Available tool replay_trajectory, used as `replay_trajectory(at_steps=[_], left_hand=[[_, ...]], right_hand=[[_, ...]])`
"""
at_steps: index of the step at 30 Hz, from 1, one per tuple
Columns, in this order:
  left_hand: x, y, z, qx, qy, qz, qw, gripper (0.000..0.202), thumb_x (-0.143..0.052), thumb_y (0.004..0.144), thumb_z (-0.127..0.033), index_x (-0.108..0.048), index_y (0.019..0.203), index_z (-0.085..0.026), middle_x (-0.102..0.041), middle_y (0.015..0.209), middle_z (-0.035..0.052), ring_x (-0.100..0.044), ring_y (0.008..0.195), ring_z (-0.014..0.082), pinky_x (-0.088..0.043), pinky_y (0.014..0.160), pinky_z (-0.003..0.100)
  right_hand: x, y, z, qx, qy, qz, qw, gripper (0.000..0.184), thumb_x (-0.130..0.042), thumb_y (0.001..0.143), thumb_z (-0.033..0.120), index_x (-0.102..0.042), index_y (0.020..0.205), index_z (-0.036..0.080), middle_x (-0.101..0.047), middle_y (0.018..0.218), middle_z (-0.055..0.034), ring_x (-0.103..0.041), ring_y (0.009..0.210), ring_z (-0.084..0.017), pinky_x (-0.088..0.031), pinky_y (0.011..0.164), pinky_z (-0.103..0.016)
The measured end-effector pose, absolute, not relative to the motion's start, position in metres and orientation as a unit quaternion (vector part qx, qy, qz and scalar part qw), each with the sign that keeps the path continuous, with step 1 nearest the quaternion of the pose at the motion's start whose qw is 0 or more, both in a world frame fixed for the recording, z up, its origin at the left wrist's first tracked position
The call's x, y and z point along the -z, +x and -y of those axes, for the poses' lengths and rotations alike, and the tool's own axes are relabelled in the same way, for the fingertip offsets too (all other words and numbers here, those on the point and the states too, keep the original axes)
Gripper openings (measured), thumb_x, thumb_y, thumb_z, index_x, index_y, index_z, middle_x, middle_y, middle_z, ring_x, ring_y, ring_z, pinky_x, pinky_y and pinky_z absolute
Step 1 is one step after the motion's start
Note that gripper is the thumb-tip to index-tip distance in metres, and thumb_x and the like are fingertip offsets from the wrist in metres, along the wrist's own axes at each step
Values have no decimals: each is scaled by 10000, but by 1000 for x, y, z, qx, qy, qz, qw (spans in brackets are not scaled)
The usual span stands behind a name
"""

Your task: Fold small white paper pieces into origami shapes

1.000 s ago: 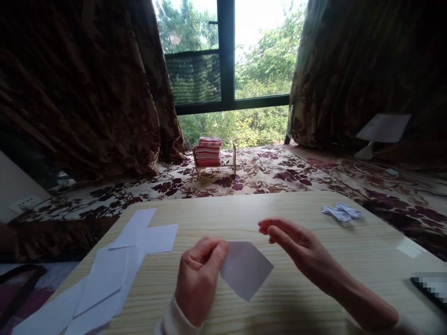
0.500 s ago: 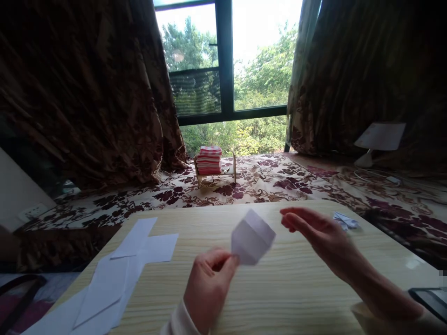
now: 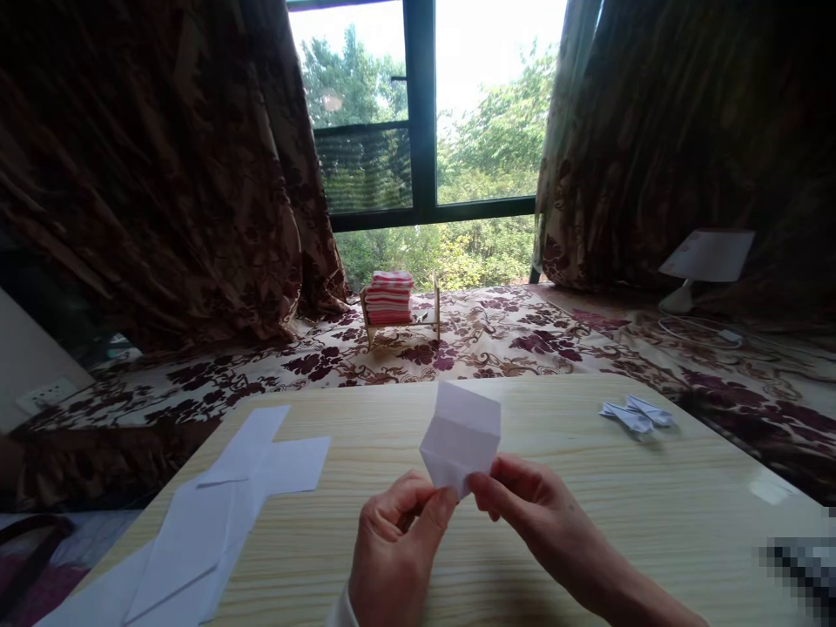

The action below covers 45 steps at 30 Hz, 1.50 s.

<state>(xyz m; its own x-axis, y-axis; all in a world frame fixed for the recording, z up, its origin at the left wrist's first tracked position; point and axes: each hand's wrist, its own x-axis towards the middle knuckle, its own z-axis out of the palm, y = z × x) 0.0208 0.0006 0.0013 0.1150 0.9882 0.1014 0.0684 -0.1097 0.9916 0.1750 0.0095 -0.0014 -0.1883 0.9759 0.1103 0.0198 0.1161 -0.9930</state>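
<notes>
A small sheet of white paper with crease lines across it is held up above the table. My left hand pinches its lower left corner between thumb and forefinger. At the lower right edge, the thumb and fingers of my right hand grip the same paper. Both hands are closed and close together, with the paper tilted between them.
Overlapping white paper sheets lie along the left of the light wooden table. Folded white paper pieces rest at the back right. Beyond are a small rack with striped cloths and a white lamp.
My right hand has come in from the right and taken hold of the paper's lower edge. The paper has turned and shifted slightly left in my left hand.
</notes>
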Motion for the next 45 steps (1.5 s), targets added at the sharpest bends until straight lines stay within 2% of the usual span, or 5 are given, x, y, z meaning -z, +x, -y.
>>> replay_trajectory(at_steps=[8,15,31,35,45], left_hand=[[-3,13,-7,-440,520,-459,570,302,-584,745,-424,-594,636,-142,-504,609,-3,-445,640,139,-357,609,245],[-14,-12,-5,-171,651,-490,554,223,-466,728,-325,-472,555,-185,-352,545,-45,-319,527,106,-238,492,237],[-8,1,5,-173,609,-494,596,267,-459,719,-379,-555,622,-149,-436,588,-11,-383,572,124,-271,514,258],[-7,0,3,-182,583,-480,630,291,-479,701,-412,-518,579,-150,-400,548,-17,-353,543,117,-259,505,260],[-6,-2,3,-237,531,-475,661,265,-523,671,-370,-548,524,-151,-434,483,-28,-392,498,104,-298,494,238]], right_hand=[[0,177,-6,-552,-434,581,410,363,-598,770,514,-634,735,154,-530,628,10,-456,597,-125,-382,553,-234],[6,212,8,-438,-488,649,386,534,-606,790,400,-460,1291,288,-637,1032,-72,-585,971,-236,-451,875,-389],[21,187,14,-472,-504,602,401,363,-622,785,367,-576,1110,212,-617,701,3,-584,635,-148,-488,525,-220],[19,188,14,-332,-458,724,394,98,-542,854,226,-609,792,192,-592,709,-13,-559,640,-135,-462,546,-220],[13,192,17,-11,-300,881,366,298,-491,838,43,-584,1094,164,-572,824,-87,-501,682,-165,-435,522,-256]])
